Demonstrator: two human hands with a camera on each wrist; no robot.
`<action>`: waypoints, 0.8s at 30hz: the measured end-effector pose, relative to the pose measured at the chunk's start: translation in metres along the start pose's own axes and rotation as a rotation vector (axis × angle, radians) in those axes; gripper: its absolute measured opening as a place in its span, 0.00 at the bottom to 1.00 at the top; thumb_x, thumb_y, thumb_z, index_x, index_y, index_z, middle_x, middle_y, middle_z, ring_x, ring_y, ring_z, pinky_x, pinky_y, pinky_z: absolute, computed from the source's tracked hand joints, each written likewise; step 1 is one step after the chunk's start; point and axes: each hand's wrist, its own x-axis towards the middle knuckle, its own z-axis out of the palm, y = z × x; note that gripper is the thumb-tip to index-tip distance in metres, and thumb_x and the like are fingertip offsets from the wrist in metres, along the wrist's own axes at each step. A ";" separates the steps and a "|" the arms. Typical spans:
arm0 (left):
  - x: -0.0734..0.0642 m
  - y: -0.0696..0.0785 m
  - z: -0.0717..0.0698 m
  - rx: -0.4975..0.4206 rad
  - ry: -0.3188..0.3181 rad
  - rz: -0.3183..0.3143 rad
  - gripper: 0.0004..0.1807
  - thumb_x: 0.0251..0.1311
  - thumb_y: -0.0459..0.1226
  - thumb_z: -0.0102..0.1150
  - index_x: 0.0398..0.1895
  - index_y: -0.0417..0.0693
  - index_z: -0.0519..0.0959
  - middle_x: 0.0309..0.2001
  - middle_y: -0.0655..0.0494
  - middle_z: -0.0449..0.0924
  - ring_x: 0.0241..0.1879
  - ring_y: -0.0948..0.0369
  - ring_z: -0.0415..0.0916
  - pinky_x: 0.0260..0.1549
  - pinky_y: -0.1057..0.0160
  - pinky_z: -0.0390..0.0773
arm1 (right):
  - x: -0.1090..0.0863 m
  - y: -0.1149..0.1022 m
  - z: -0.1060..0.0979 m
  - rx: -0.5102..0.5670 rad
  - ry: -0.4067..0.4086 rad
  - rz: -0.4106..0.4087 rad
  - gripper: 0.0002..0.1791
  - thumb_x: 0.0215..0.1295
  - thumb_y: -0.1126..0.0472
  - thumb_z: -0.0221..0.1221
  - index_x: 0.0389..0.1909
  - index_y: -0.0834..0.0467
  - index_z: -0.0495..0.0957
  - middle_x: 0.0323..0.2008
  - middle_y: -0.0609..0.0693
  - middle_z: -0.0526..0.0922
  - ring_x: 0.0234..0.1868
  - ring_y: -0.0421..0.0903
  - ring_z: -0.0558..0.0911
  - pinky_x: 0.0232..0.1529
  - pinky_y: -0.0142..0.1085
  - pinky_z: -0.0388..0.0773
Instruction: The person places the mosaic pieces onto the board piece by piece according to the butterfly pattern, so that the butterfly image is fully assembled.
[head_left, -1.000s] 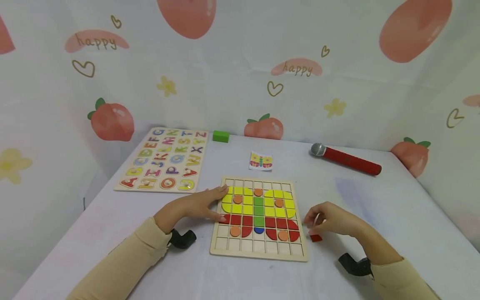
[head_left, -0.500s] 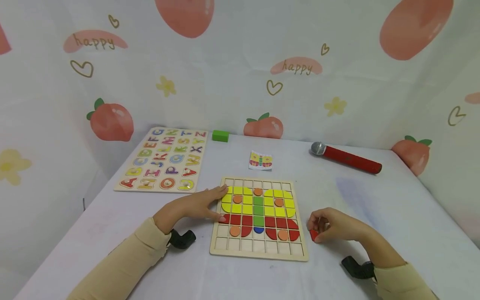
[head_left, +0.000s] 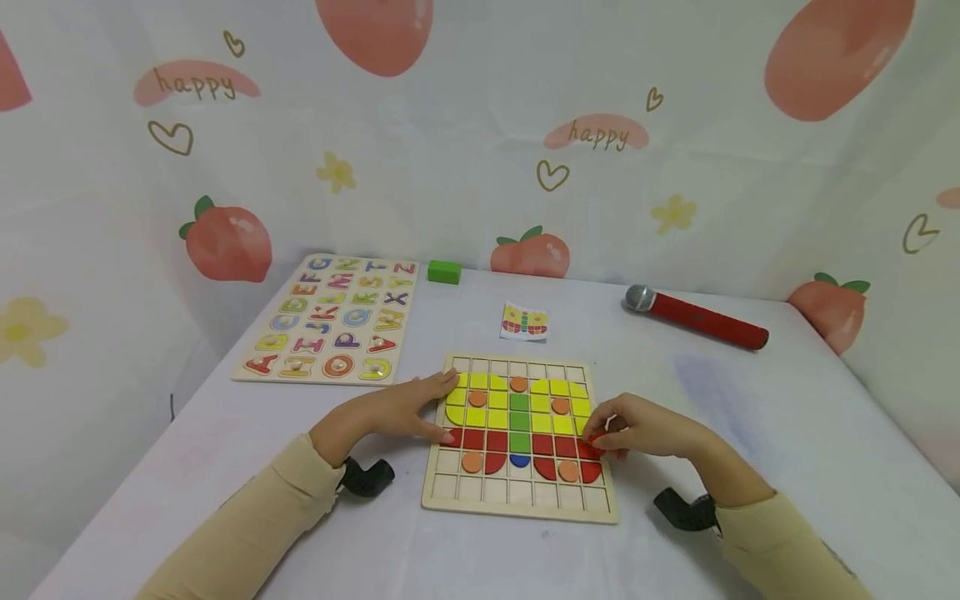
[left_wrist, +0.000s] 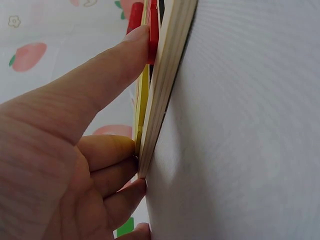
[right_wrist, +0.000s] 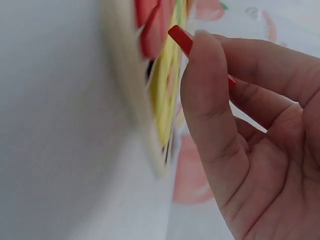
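A wooden grid board (head_left: 517, 510) bears yellow, red, green, orange and blue flat pieces laid out like a butterfly. My left hand (head_left: 397, 410) rests on its left edge, the thumb touching a red piece (left_wrist: 153, 35) and the fingers against the rim beside the yellow pieces (left_wrist: 143, 95). Between thumb and fingers, my right hand (head_left: 645, 427) pinches a small red tile (right_wrist: 181, 40), mostly covered by the thumb. That hand is over the board's right edge, in front of the red row. In the right wrist view the tile is apart from the red pieces (right_wrist: 152, 32).
An alphabet puzzle board (head_left: 330, 321) lies at the back left, near a green block (head_left: 445, 272). Behind the grid board is a small picture card (head_left: 524, 322) with a butterfly pattern. A red microphone (head_left: 697, 318) lies at the back right, before a printed cloth backdrop.
My right hand has taken the red tile from the table beside the board and moved it left to the board's right edge. My left hand has stayed in place.
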 end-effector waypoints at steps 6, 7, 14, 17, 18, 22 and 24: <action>0.000 0.001 -0.001 -0.007 -0.003 0.001 0.52 0.48 0.58 0.64 0.73 0.55 0.48 0.75 0.59 0.42 0.74 0.58 0.38 0.72 0.51 0.43 | 0.024 -0.026 0.008 -0.041 0.011 -0.035 0.06 0.61 0.61 0.60 0.36 0.60 0.77 0.31 0.49 0.76 0.29 0.43 0.74 0.29 0.29 0.76; 0.000 0.001 -0.001 -0.006 -0.002 -0.002 0.52 0.48 0.58 0.64 0.73 0.56 0.48 0.75 0.59 0.42 0.74 0.58 0.38 0.72 0.52 0.43 | 0.029 -0.031 0.010 -0.060 0.012 -0.055 0.06 0.60 0.61 0.60 0.35 0.60 0.77 0.30 0.48 0.75 0.29 0.43 0.73 0.28 0.28 0.75; 0.000 0.000 0.000 -0.010 -0.002 -0.004 0.52 0.48 0.59 0.64 0.73 0.56 0.49 0.75 0.58 0.42 0.74 0.56 0.38 0.72 0.50 0.44 | 0.063 -0.062 0.027 -0.080 -0.028 -0.181 0.05 0.59 0.62 0.62 0.33 0.59 0.78 0.27 0.45 0.76 0.30 0.41 0.72 0.31 0.28 0.74; 0.000 0.000 -0.001 -0.011 -0.004 0.012 0.52 0.48 0.59 0.63 0.73 0.54 0.49 0.75 0.58 0.42 0.74 0.56 0.38 0.72 0.50 0.44 | 0.077 -0.074 0.037 -0.024 -0.053 -0.191 0.04 0.59 0.63 0.62 0.32 0.59 0.77 0.26 0.46 0.76 0.28 0.40 0.74 0.32 0.29 0.77; 0.000 0.000 -0.001 -0.012 -0.005 0.019 0.52 0.48 0.58 0.63 0.73 0.54 0.49 0.75 0.57 0.42 0.74 0.56 0.38 0.72 0.50 0.43 | 0.081 -0.078 0.040 0.003 -0.065 -0.193 0.04 0.59 0.64 0.62 0.31 0.60 0.76 0.26 0.46 0.76 0.27 0.40 0.75 0.32 0.30 0.79; -0.001 -0.001 -0.002 -0.007 -0.006 0.050 0.51 0.51 0.56 0.63 0.73 0.51 0.49 0.75 0.56 0.42 0.74 0.56 0.39 0.72 0.50 0.43 | 0.091 -0.093 0.052 0.072 -0.107 -0.162 0.03 0.59 0.67 0.61 0.32 0.62 0.76 0.26 0.48 0.78 0.25 0.40 0.80 0.33 0.32 0.82; -0.001 -0.001 -0.003 -0.004 -0.005 0.058 0.50 0.52 0.54 0.63 0.73 0.50 0.49 0.75 0.56 0.42 0.74 0.57 0.39 0.72 0.50 0.43 | 0.095 -0.099 0.058 0.085 -0.128 -0.148 0.03 0.58 0.68 0.61 0.31 0.63 0.76 0.26 0.49 0.80 0.25 0.40 0.82 0.34 0.33 0.83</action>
